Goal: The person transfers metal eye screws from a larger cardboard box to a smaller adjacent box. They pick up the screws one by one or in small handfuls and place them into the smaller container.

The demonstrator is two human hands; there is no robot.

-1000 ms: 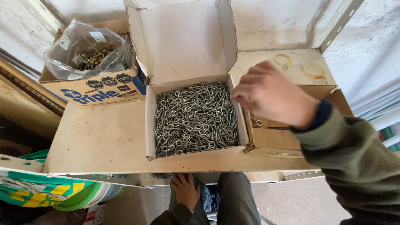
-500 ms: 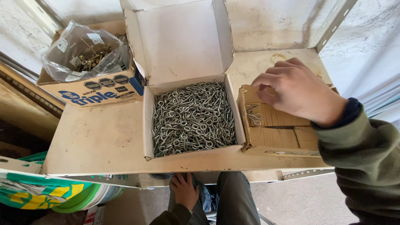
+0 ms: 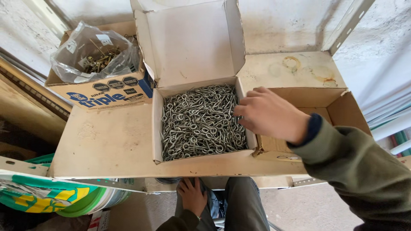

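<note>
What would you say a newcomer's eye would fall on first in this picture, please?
First, the open white box in the middle of the shelf, heaped with shiny metal eye hooks. The right hand reaches over its right edge. At back left, a clear bag of brass-coloured fittings sits in a cardboard box.

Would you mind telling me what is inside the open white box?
The white box holds a heap of metal screw eyes. The right hand covers its right edge; the bottom is hidden beneath the heap.
</note>
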